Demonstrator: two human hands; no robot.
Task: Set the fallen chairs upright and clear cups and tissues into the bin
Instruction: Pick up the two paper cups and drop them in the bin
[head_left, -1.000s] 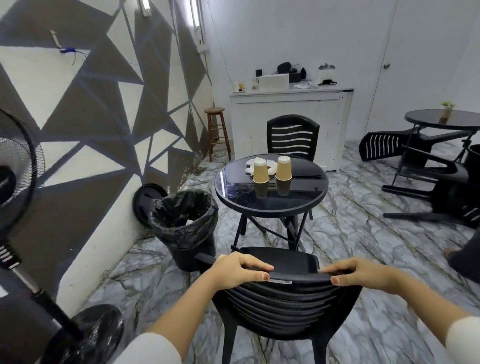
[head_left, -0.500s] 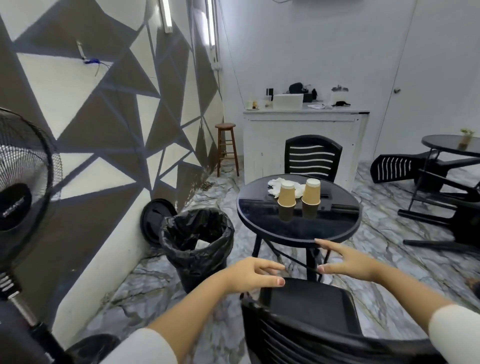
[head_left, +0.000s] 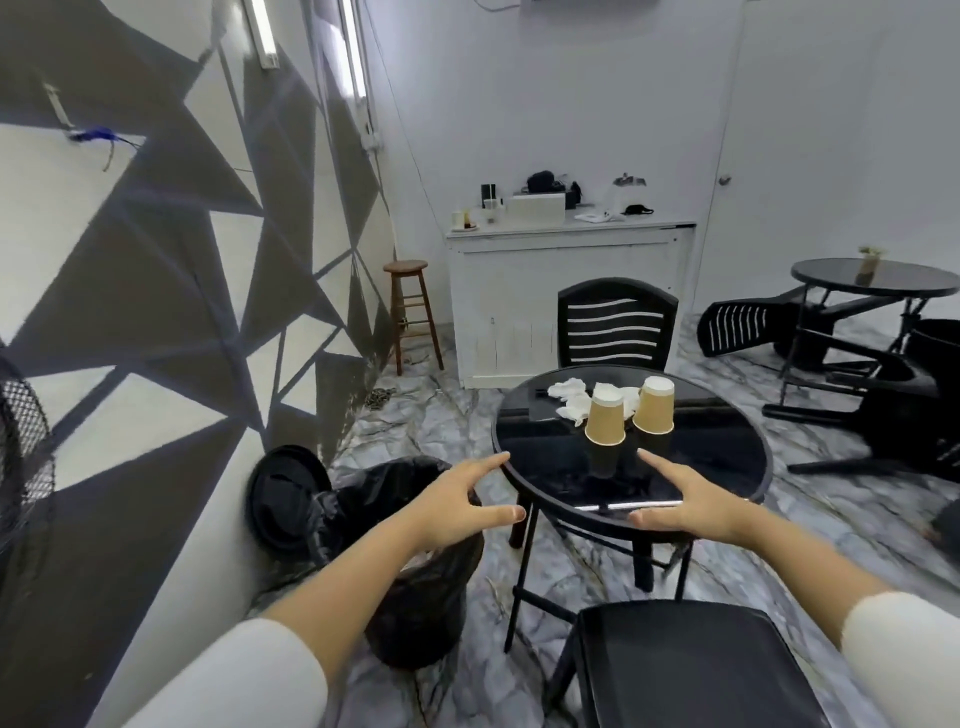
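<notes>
**Both hands reach for the cups**

Head view: two paper cups (head_left: 604, 417) (head_left: 654, 405) stand upside down near the middle of the round tabletop (head_left: 727, 457), crumpled tissues (head_left: 571, 397) just behind them. The bin (head_left: 415, 571), lined in black, sits left of the table, handy for dropping rubbish. The left hand (head_left: 457, 506) hovers at the table's near rim, the right hand (head_left: 685, 501) over the glass; both are spread, holding nothing, apparently heading for the cups. Fallen chairs (head_left: 748, 327) lie far right, not yet righted.
</notes>
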